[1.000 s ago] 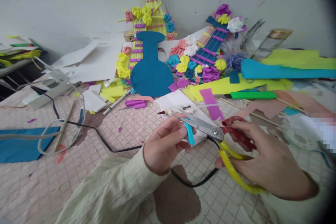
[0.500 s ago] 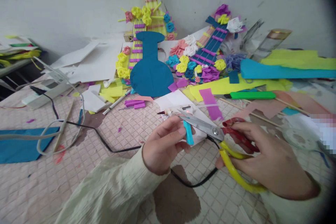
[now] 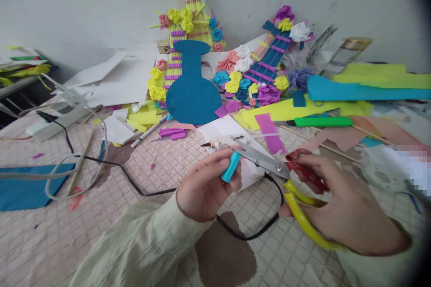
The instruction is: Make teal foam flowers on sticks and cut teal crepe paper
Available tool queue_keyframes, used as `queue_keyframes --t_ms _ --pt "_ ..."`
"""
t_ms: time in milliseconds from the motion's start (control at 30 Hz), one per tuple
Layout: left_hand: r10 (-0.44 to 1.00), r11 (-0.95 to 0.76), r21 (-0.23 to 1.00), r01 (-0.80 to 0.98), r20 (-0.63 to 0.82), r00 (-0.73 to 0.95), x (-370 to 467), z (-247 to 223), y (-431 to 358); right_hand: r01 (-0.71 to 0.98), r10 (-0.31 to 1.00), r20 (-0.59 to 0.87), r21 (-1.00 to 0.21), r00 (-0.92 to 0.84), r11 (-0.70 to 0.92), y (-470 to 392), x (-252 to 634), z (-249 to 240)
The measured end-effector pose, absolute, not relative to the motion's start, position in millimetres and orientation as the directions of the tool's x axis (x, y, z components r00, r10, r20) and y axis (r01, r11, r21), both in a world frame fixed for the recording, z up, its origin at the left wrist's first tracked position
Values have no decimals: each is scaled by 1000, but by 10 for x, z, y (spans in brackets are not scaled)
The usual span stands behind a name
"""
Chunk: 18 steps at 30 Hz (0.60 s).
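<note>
Near the middle of the head view, my left hand [image 3: 207, 184] pinches a small light-blue paper roll [image 3: 230, 167] between thumb and fingers. My right hand [image 3: 343, 202] is closed round the scissors [image 3: 279, 168], which have red and yellow handles. Their blades point left and lie just beside the top end of the blue roll; whether they touch it I cannot tell. Behind my hands, a glue gun [image 3: 218, 143] rests on a sheet of white paper [image 3: 222, 128]. A dark-blue guitar-shaped cutout [image 3: 194, 98] leans farther back.
Paper guitars with flowers [image 3: 177, 65] [image 3: 269, 63] stand against the wall. A green cutter [image 3: 321, 122], paper strips and sticks lie at the right. A black cable [image 3: 134, 184] crosses the table, with a power strip [image 3: 57, 121] and blue paper [image 3: 30, 188] at the left.
The blue roll in my left hand has tilted, its lower end swinging left. My left hand has shifted slightly left, and the scissor blades have moved a little right and down.
</note>
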<state>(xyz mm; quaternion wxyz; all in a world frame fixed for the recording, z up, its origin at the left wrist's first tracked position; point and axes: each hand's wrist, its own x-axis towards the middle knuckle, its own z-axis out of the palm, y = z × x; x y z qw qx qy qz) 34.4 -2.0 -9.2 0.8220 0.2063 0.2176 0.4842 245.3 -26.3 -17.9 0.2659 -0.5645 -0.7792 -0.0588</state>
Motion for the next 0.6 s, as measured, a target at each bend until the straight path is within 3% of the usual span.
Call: queue_keyframes --t_ms 600 --pt "900 418 547 -725 -142 411 353 -123 -19 893 841 457 -188 -288 408 -250 2467 -186"
